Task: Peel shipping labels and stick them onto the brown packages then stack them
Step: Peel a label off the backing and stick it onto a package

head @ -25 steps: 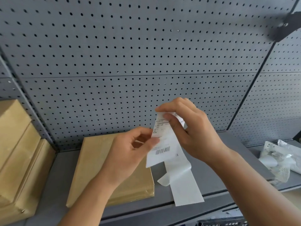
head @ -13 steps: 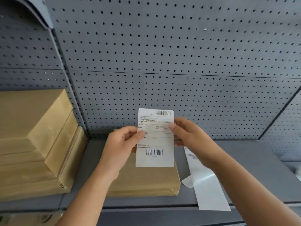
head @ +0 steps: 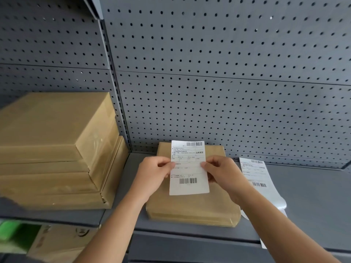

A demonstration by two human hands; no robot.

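Left hand [head: 154, 172] and right hand [head: 223, 172] pinch the shipping label's [head: 189, 173] side edges above the brown package [head: 191, 207]. Bare shelf [head: 313, 196] lies beyond the right hand.

A grey perforated back panel [head: 228, 54] rose behind a grey metal shelf [head: 313, 196], split by a slotted upright [head: 114, 92] left of centre. Below the shelf, at lower left, sat a cardboard box [head: 57, 242] with a dark printed mark, and beside it something bright green [head: 9, 228], too blurred to identify.
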